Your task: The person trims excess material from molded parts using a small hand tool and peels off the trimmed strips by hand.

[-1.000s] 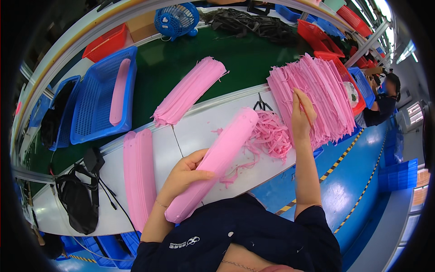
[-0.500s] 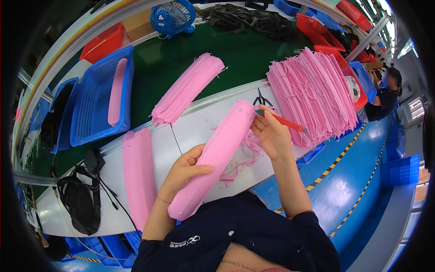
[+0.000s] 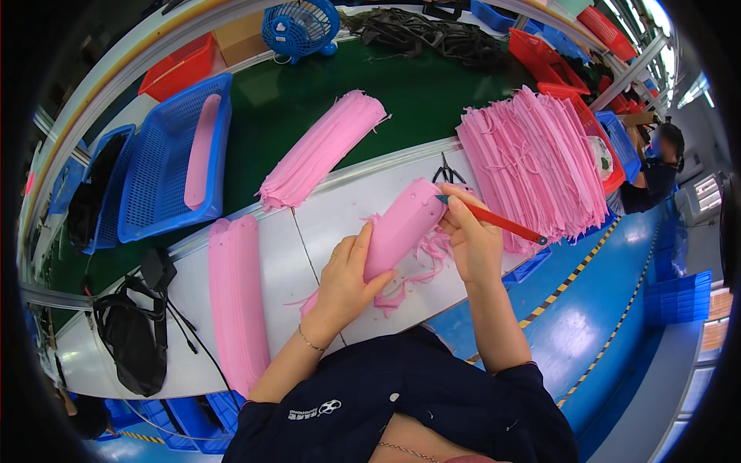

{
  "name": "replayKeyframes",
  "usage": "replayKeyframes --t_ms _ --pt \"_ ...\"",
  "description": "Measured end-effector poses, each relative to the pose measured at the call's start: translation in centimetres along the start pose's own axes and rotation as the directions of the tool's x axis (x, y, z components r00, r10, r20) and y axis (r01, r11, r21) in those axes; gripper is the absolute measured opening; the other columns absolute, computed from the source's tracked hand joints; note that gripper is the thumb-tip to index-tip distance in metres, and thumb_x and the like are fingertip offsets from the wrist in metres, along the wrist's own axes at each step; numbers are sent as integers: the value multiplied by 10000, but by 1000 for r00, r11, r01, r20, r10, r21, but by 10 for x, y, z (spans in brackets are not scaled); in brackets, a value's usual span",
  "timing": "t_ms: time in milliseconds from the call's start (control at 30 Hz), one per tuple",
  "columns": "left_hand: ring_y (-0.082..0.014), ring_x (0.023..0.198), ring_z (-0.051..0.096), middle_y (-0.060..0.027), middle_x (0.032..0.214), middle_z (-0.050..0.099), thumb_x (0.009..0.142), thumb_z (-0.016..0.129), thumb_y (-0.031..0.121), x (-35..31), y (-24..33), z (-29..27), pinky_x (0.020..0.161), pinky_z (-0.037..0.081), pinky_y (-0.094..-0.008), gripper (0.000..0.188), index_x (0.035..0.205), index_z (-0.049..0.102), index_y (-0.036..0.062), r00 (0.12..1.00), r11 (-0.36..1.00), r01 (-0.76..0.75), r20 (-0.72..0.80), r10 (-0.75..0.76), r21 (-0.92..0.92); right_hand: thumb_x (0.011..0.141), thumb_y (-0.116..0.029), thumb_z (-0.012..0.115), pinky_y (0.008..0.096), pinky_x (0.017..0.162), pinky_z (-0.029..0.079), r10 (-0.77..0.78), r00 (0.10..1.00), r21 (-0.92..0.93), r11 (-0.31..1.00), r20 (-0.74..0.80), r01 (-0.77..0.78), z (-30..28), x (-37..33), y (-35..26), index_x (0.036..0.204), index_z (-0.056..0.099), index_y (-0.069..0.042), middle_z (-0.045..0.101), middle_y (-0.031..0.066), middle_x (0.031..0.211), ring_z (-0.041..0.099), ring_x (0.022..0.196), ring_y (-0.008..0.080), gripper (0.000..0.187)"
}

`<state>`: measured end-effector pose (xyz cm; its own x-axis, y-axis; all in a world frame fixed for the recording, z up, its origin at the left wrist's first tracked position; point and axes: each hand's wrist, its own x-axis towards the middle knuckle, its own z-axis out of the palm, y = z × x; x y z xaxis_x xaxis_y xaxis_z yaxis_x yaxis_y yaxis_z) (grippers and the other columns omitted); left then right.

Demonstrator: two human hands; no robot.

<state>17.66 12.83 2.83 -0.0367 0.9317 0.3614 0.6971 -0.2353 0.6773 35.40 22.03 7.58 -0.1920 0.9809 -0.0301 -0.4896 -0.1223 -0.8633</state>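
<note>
A long, rounded pink fabric piece [image 3: 403, 228] slants over the white worktable in front of me. My left hand [image 3: 345, 270] is closed around its middle, fingers over the far side, covering part of it. In my right hand [image 3: 472, 245] is a slim, flat red tool with a teal tip [image 3: 505, 222], pinched between thumb and fingers. Its tip is at the far right end of the piece, beside a small round mark. Pink fabric scraps [image 3: 424, 262] lie under and beside the piece. Black-handled snips [image 3: 445, 170] rest just beyond my right hand.
A large stack of frayed pink strips [image 3: 532, 166] stands to the right. Another frayed bundle [image 3: 323, 150] lies ahead, and smooth pink pieces [image 3: 236, 305] lie at left. A blue basket [image 3: 147, 189], a black pouch [image 3: 131, 343] with cable and a blue fan [image 3: 299, 29] surround the table.
My left hand has slid up the pink piece and its fingers now lie over the top. The piece has lowered toward the table. The red tool has turned, its teal tip now against the piece's end.
</note>
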Motion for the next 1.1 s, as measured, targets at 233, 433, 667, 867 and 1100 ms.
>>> replayKeyframes --t_ms 233,433,667,867,1100 --pt "-254 728 594 -115 907 546 689 732 192 4 5 -6 604 495 -339 693 1293 457 -8 996 1000 -1 -91 3 19 896 -61 578 285 889 433 -305 951 -378 876 48 300 -9 -18 7 1090 632 12 591 104 1109 539 1047 176 214" --pt "-255 699 592 -127 874 543 667 753 159 3 13 -11 592 493 -341 709 1291 461 -11 995 994 24 -103 -13 105 871 -52 621 269 860 431 -379 915 -537 748 135 389 -2 -21 14 1053 665 -19 587 94 1068 544 1007 167 190" --pt "-260 694 593 -131 870 541 672 751 160 3 18 -13 590 494 -343 708 1292 457 -17 995 995 44 -88 -36 92 849 -40 640 267 818 449 -438 882 -607 658 172 445 -2 -17 16 1027 676 -18 604 96 1037 563 968 174 183" --pt "-259 689 600 -129 886 540 685 742 181 3 18 -14 582 499 -343 698 1290 454 -16 996 996 45 -75 -39 74 826 -18 653 276 813 450 -464 870 -642 619 167 453 2 -16 18 1007 679 -17 624 103 995 571 950 196 182" --pt "-273 730 607 -142 924 549 699 732 204 1 17 -13 611 508 -344 685 1280 448 -25 998 999 49 -39 -49 3 738 12 668 321 823 461 -653 465 -721 -185 598 667 5 -7 19 962 677 -21 649 107 1017 603 944 238 226"
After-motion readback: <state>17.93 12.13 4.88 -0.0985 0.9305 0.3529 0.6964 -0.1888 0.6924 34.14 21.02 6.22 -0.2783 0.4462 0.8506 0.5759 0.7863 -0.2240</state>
